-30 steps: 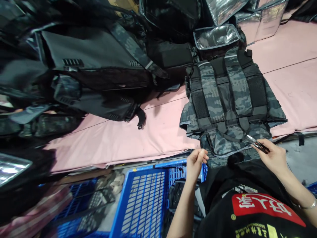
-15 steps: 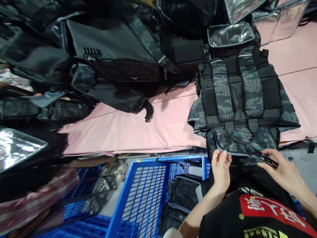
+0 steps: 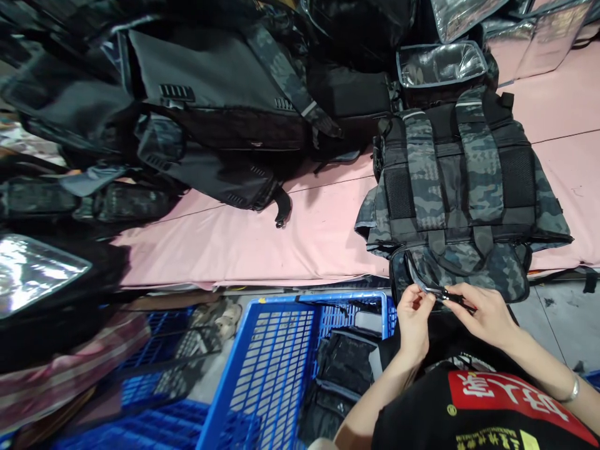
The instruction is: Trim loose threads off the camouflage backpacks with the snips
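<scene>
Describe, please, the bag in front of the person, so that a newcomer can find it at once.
Find the pink table. Toward its right, the bag lies with one end over the near edge. Unlike the heaped bags at left, it shows two camouflage straps side by side, facing up.

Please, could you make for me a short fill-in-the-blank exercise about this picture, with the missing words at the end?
The backpack lies on a ____ cloth.
Its back shows ____ camouflage shoulder straps.
The plastic crate is ____ in colour.
The left hand touches the backpack's edge, while the snips are in the ____.

Missing words: pink; two; blue; right hand.
</scene>
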A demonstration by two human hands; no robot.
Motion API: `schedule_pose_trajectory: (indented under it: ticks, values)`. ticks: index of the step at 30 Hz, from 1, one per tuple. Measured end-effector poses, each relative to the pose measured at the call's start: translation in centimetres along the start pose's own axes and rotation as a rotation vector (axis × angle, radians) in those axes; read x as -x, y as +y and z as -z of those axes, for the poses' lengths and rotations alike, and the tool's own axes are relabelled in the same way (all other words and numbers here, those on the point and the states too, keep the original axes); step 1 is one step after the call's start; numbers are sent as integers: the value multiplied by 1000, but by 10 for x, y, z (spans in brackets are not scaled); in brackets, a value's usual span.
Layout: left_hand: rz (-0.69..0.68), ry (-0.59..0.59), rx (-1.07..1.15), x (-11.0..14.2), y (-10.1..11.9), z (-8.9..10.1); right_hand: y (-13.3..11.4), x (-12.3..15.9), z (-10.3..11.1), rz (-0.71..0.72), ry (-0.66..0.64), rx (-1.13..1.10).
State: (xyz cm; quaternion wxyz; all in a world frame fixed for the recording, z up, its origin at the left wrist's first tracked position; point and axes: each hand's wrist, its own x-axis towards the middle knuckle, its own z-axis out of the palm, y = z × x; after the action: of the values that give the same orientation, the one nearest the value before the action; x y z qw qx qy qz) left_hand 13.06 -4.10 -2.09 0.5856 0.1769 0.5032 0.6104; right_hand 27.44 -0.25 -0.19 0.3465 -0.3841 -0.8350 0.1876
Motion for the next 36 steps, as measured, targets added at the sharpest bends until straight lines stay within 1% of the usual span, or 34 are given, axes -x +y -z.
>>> schedule_pose_trajectory:
  ticks: [8, 11, 13, 15, 17, 18, 20, 22, 24, 27, 28, 29, 32, 36]
  values:
    - [-26, -16, -47, -2, -1, 2, -1, -4, 2, 38, -58, 140]
    - [-31, -19, -55, -1, -3, 3, -1, -4, 3, 58, -67, 133]
    - [-37, -21, -54, -1, -3, 3, -3, -4, 5, 31, -45, 62]
    - [-54, -37, -61, 0, -3, 3, -5, -4, 7, -49, -30, -53]
    - [-82, -58, -76, 1, -3, 2, -6, -5, 7, -125, -46, -129]
    - [-99, -68, -93, 0, -3, 2, -6, -6, 6, -133, -57, -120]
    - [-143, -85, -153, -2, -5, 2, -3, -9, 2, -80, -27, -26]
    - [-205, -111, -268, -8, -5, 5, 3, -14, -1, -21, 59, 72]
    - [-329, -95, -422, -16, -2, 10, 10, -20, -1, -30, 116, 82]
    - [-623, 33, -596, -33, 7, 18, 18, -30, 3, -131, 74, -4]
    - [-703, 39, -626, -40, 11, 20, 18, -32, 5, -162, 43, -38]
    - [-760, 2, -652, -47, 15, 21, 19, -34, 6, -193, 12, -71]
    - [-839, -199, -705, -65, 27, 20, 18, -37, 10, -297, -63, -167]
    - [-919, -337, -725, -83, 35, 14, 22, -41, 12, -499, -94, -344]
